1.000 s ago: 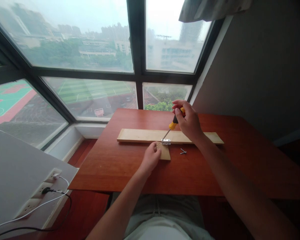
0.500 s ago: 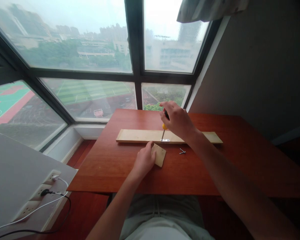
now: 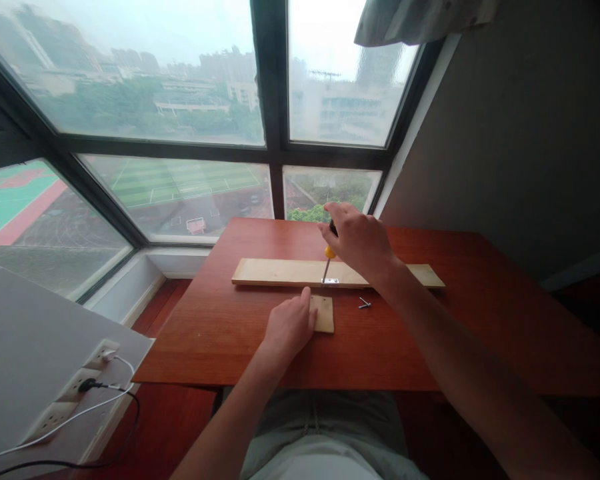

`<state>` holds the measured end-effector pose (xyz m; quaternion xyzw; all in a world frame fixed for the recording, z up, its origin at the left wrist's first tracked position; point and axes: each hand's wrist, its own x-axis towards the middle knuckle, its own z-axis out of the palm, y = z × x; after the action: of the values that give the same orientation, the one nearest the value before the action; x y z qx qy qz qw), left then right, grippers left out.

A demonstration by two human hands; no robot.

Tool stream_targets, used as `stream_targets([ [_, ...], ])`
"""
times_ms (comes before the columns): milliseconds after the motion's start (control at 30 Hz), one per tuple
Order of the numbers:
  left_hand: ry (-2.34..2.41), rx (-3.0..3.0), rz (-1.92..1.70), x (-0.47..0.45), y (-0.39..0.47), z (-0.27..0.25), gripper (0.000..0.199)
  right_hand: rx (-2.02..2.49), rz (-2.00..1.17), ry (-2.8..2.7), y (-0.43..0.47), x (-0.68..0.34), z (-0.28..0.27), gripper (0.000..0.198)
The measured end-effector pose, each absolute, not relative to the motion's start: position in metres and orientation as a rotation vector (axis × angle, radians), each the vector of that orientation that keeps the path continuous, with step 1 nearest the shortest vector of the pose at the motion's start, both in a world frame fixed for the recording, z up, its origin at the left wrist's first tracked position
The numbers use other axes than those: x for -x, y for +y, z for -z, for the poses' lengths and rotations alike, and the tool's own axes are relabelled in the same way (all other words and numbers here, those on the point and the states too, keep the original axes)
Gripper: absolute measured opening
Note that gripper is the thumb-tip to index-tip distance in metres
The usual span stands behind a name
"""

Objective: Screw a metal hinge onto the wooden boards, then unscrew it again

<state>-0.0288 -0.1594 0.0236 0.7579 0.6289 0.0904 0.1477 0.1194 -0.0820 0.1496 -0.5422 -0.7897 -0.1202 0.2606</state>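
My right hand is closed round the dark handle of a screwdriver with a yellow collar. Its shaft points down, and the tip meets the left end of a small metal bracket. That bracket sits at the near edge of a long, pale wooden board lying across the table. In front of the board, my left hand grips the left side of a small wooden piece with small holes near its far edge. To the right of that piece lie a few loose screws.
The reddish-brown table stands against large windows with dark frames. At lower left, wall sockets hold plugs with a white and a black cable. A grey wall rises on the right.
The small wooden piece has turned from tilted to nearly square with the board, and my left hand has shifted slightly with it. The screwdriver tip stays at the bracket.
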Motion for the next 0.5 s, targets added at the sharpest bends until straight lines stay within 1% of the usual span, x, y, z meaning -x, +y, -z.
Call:
stream_targets([
  [100,1.826,-2.228,-0.231,0.031,-0.157,-0.027,0.037,1.49,0.309,-2.135,-0.085,-0.12,-0.151,0.031],
  [233,1.847,-2.331,-0.458,0.038,-0.147,-0.033,0.029,1.469,0.267,-2.142,-0.086,-0.121,-0.152,0.029],
  [367,1.822,-2.453,-0.612,0.044,-0.125,-0.032,0.034,1.447,0.222,-2.154,-0.085,-0.122,-0.152,0.03],
  [500,1.684,-2.547,-0.578,0.047,-0.098,-0.024,0.051,1.443,0.211,-2.153,-0.084,-0.121,-0.153,0.028],
])
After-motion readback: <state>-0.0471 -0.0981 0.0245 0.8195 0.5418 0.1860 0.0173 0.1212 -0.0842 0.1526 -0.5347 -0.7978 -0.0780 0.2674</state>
